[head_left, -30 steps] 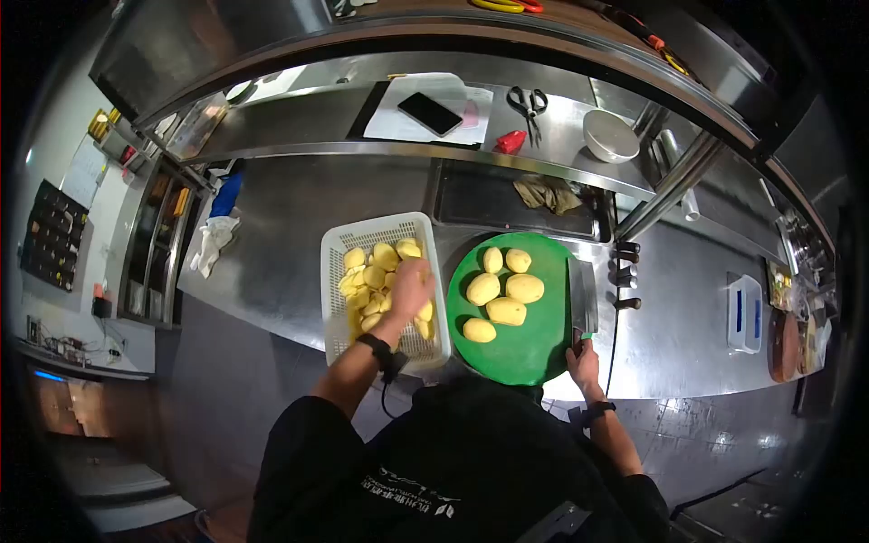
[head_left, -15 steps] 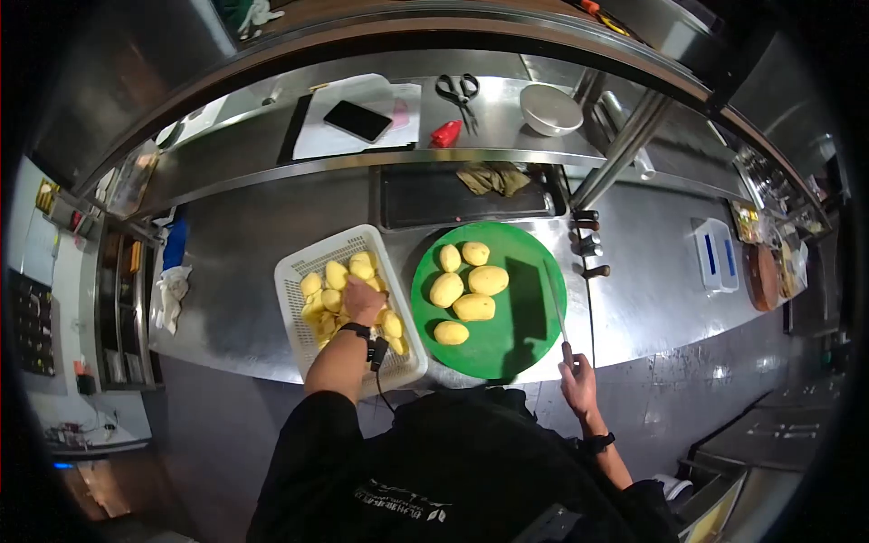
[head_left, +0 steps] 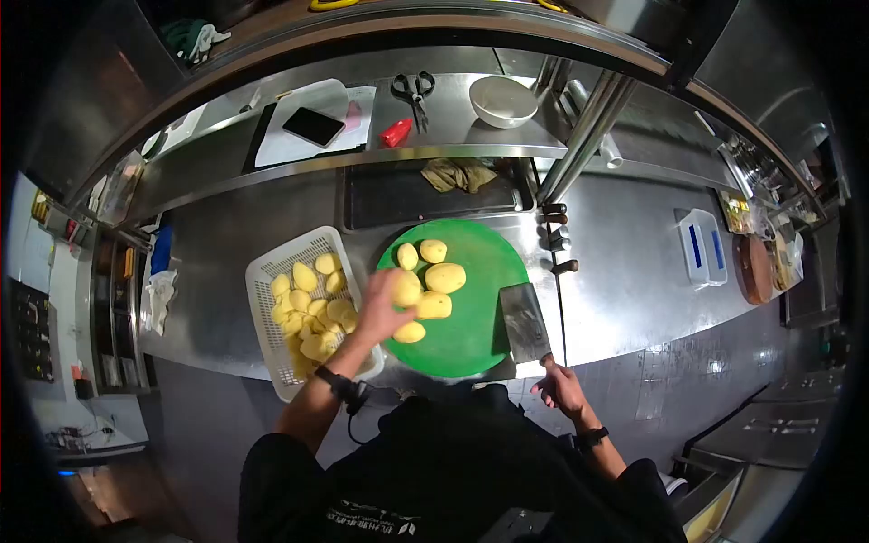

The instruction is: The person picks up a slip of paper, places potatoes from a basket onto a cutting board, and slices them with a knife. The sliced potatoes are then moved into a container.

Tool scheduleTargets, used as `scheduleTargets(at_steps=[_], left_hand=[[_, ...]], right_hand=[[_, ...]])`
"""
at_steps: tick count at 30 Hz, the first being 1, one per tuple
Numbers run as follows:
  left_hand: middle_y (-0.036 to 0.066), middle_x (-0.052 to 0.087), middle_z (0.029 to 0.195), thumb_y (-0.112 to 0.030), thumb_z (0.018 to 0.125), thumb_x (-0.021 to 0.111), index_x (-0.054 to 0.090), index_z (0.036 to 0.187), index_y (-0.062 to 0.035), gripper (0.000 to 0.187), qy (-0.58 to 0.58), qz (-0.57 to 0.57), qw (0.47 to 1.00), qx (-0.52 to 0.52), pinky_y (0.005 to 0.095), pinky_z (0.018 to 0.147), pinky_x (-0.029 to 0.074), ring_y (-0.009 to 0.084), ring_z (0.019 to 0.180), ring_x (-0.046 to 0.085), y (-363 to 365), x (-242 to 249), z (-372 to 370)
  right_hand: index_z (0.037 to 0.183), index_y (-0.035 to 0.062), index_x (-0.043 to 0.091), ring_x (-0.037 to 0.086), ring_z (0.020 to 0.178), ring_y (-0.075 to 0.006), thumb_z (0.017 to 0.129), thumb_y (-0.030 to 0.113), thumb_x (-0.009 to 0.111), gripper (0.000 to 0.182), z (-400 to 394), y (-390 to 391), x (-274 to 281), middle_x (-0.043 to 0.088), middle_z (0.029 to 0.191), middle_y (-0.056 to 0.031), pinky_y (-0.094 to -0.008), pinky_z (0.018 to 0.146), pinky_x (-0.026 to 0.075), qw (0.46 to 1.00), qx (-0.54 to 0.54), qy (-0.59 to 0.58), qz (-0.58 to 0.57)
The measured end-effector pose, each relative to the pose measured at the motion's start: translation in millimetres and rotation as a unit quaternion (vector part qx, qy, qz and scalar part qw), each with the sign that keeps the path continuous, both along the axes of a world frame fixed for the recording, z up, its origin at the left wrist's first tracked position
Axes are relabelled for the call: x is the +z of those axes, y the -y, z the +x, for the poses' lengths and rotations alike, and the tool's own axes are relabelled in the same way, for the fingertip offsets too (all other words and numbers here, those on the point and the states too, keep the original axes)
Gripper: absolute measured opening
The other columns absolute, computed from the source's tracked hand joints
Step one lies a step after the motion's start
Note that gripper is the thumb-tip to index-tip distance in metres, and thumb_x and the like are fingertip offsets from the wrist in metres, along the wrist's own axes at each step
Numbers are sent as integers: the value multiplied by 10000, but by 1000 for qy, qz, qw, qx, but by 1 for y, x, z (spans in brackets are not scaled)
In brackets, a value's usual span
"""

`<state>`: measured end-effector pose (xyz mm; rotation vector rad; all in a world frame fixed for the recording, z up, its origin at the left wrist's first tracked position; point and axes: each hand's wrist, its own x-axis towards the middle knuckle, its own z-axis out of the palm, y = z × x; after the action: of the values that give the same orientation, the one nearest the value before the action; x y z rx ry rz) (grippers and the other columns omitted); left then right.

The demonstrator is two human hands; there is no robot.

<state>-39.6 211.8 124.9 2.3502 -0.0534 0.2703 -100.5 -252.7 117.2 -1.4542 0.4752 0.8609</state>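
Note:
My left hand (head_left: pixel 382 315) is over the left side of the round green cutting board (head_left: pixel 471 348), its fingers curled round a peeled potato (head_left: pixel 405 288). Several more peeled potatoes (head_left: pixel 445 277) lie close by on the board. In my right hand (head_left: pixel 563 391), at the front right, is the handle of a cleaver (head_left: pixel 523 321). Its broad blade shows its flat side over the board's right edge. Left of the board, a white perforated basket (head_left: pixel 264 312) holds several peeled potatoes and cut pieces (head_left: pixel 312 321).
Several knife handles (head_left: pixel 563 266) stand right of the board. Behind it is a black tray (head_left: pixel 380 195) with a crumpled cloth (head_left: pixel 457 174). The shelf above bears a phone (head_left: pixel 313 127), scissors (head_left: pixel 415 95), a red pepper (head_left: pixel 396 133) and a bowl (head_left: pixel 503 101). A plastic container (head_left: pixel 701 246) sits at right.
My left hand has moved out of the basket, rightward onto a potato on the board. The cleaver has turned from edge-on to showing its flat side. The whole view has shifted somewhat.

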Motion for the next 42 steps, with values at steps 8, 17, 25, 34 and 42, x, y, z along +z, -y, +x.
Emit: scheduleTargets(at_steps=[8,17,25,34,42], left_hand=[[166,505,1467,-234,776,842,554,1420,-63,726,-99,105,979,-143,485,1146,427,391,1376,467,166,-66,5],[151,556,1295,-146,874,782,651,1236,-48,398,37,92,994,-46,498,1028,491,403,1229,528,181,-82,-35],[139,565,1253,-185,862,781,653,1174,-62,359,99,88,991,-27,504,1022,486,395,1208,531,181,-108,-26],[132,586,1255,-271,834,779,677,1110,-77,352,105,82,991,-10,506,1057,486,406,1231,532,177,-124,-24],[136,587,1256,-267,833,774,682,1116,-83,350,102,72,992,-12,510,1057,488,410,1235,534,176,-124,-24]], right_hand=[[1264,17,625,639,509,-126,1093,328,591,357,54,47,-18,697,754,-77,-258,427,466,985,145,95,21],[1130,31,534,658,514,-219,1070,292,599,276,96,19,-36,658,765,-159,-372,501,522,940,237,222,-105],[1203,13,530,664,752,-524,1077,263,590,287,94,1,38,666,766,-290,-591,650,507,846,341,359,-197],[1176,-8,556,684,650,-460,1047,180,632,240,64,-5,69,653,670,-244,-536,569,523,807,398,394,-188],[1174,-5,515,677,679,-495,1067,216,603,261,63,-13,72,662,706,-278,-572,585,518,800,427,362,-216]])
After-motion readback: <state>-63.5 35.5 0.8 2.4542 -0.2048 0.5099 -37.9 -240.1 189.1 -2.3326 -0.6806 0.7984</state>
